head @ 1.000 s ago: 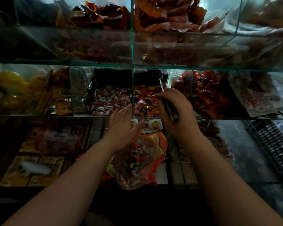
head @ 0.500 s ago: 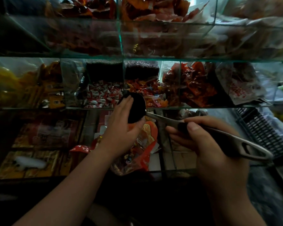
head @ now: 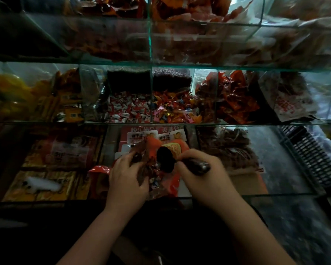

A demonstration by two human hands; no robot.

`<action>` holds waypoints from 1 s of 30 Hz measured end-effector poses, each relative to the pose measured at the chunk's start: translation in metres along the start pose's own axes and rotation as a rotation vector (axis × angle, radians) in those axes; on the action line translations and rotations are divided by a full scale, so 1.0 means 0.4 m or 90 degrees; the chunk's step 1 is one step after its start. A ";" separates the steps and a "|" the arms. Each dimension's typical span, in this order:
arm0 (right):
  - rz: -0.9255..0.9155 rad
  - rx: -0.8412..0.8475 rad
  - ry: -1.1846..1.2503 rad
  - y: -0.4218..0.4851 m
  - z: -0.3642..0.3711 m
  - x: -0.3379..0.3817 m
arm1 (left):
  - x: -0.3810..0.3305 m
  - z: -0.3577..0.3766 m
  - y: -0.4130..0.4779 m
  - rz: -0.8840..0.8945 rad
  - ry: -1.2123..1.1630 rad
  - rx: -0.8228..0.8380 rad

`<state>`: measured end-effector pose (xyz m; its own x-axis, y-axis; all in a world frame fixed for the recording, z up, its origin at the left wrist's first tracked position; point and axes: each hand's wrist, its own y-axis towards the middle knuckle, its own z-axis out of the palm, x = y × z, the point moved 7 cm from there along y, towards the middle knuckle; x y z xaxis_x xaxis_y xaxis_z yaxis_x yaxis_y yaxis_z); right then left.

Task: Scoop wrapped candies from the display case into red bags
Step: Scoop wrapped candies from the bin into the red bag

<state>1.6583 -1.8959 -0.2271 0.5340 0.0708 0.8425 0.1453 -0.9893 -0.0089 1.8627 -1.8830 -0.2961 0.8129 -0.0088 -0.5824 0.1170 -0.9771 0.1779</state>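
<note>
- display case [head: 150, 44]: glass, stepped tiers split by glass dividers, fills the whole view. Both hands work over the lowest, nearest tier.
- candy compartments, middle tier: mixed wrapped candies [head: 172, 111] just right of the centre divider, white-and-red candies [head: 128, 109] just left of it. Both lie up and away from the hands, behind that tier's front glass edge.
- red bag [head: 174, 183]: down at the near tier, between the two hands, mouth bunched open and facing up. A few wrapped sweets show inside through its clear part.
- left hand [head: 127, 180]: fingers curled round the left side of the bag mouth, holding it up and open.
- right hand [head: 201, 180]: wrapped tight round the scoop handle, just right of the bag.
- scoop [head: 165, 159]: dark bowl at the bag mouth, handle running right into the fist, so its long axis lies roughly left-right along the case front. Too dark to tell if the bowl is loaded or empty.
- key relation, my read: the mixed candies sit almost straight ahead of the bowl, one tier up. The right hand is the one to travel, as the left is tied up with the bag. The next reach would need the bowl swung to point away from the person and lifted over the glass edge.
</note>
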 end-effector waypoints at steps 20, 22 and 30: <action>0.165 0.024 0.005 0.107 0.180 -0.193 | 0.035 0.080 -0.021 -0.056 -0.095 0.125; 0.203 0.008 0.063 0.104 0.163 -0.190 | 0.036 0.081 -0.022 -0.061 -0.121 0.119; 0.240 -0.127 0.157 0.055 0.065 -0.177 | 0.047 0.076 -0.027 -0.083 -0.140 0.106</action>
<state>1.6453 -1.9193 -0.3007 0.3018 -0.3059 0.9030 -0.1959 -0.9468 -0.2553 1.8593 -1.8791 -0.3331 0.6519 0.0906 -0.7529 0.1018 -0.9943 -0.0315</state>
